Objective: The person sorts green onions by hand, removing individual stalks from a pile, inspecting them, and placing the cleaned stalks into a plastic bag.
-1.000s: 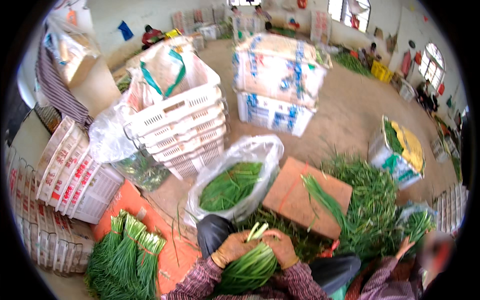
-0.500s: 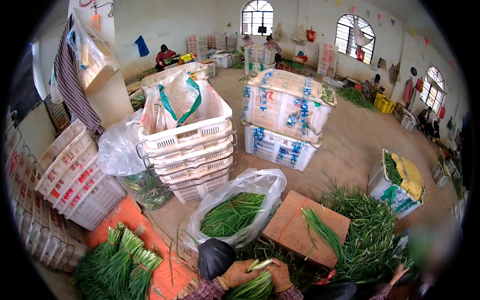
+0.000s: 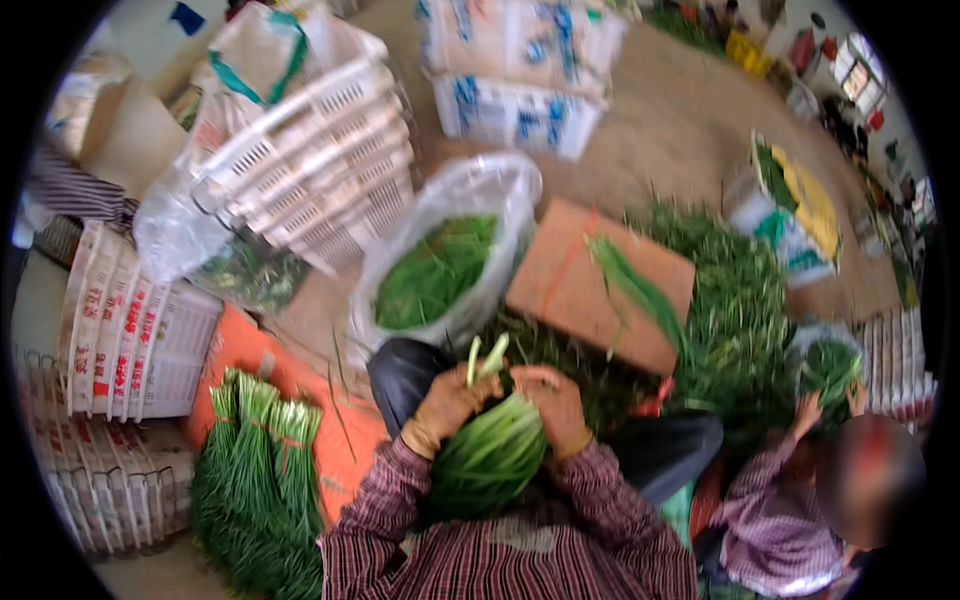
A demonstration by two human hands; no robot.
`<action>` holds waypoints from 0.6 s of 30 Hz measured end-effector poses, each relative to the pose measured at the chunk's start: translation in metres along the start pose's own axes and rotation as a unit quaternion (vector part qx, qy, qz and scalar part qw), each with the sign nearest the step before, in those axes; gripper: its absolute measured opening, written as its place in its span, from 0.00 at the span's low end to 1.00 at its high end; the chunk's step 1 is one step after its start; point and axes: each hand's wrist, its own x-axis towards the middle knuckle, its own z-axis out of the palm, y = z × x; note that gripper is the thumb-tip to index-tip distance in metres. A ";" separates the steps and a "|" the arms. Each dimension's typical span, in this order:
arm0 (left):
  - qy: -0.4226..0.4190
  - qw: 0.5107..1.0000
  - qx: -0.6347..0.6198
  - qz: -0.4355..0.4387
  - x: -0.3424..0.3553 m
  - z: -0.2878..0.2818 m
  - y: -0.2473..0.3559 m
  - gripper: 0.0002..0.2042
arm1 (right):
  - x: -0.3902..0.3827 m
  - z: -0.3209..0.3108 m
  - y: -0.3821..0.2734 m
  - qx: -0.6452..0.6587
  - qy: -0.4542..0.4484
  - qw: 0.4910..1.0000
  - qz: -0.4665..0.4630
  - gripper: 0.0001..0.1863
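Over my lap, a loose bunch of long green chives (image 3: 490, 455) hangs with its leaves toward me and a few pale stalk ends sticking up. My left hand (image 3: 445, 405) is closed round the stalks on one side. Opposite it, my right hand (image 3: 553, 402) has its fingers closed at the top of the same bunch. Beyond my hands stands a reddish-brown block (image 3: 570, 285) with a small clump of chives (image 3: 640, 295) lying across it. Tied bunches of chives (image 3: 265, 450) rest at my left, partly on an orange sheet (image 3: 240, 345).
A clear plastic bag (image 3: 365, 270) of cut greens stands ahead, before stacked white crates (image 3: 330, 150). More crates (image 3: 140, 330) lean at the left. Loose greens (image 3: 730, 310) spread right of the block. A co-worker (image 3: 790, 510) sits close at my right, hands on greens (image 3: 828, 370).
The view has tipped downward, so my lap, both sleeves and the co-worker show more. My hands stay closed on the chives, whose pale ends now point up.
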 end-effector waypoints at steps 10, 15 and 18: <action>-0.057 0.997 -0.058 0.006 -0.008 0.002 0.006 0.25 | 0.000 0.003 -0.004 0.050 0.028 0.997 -0.060 0.18; -0.021 0.992 -0.118 -0.049 -0.013 0.004 0.015 0.24 | 0.002 0.006 -0.008 0.012 0.029 0.997 -0.065 0.15; 0.017 0.984 -0.169 -0.060 -0.012 0.004 0.012 0.22 | -0.001 0.012 -0.012 0.051 0.053 0.995 -0.069 0.14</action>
